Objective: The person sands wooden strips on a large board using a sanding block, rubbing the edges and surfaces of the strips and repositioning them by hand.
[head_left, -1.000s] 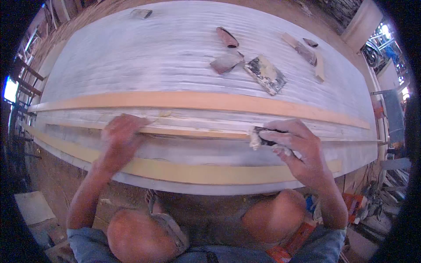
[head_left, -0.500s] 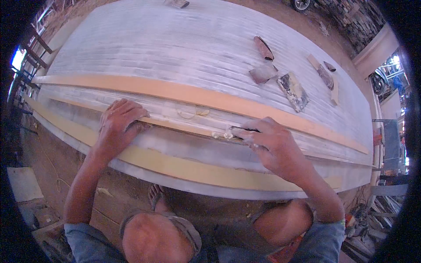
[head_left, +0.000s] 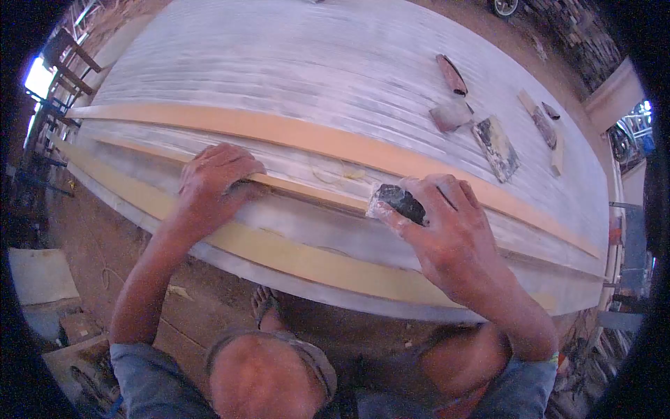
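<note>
Gripping one dark piece (head_left: 403, 202), right hand (head_left: 452, 227), one strip (head_left: 314, 193), left hand (head_left: 218, 178)

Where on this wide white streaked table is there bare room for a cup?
The white streaked table has its widest bare patch beyond the long flat orange strip, left of the reddish rolled sheet. A narrower patch lies between the narrow tan strip under the left hand and the long flat pale-yellow strip. Crowded: around the rolled sheet and smeared rectangular board.
</note>
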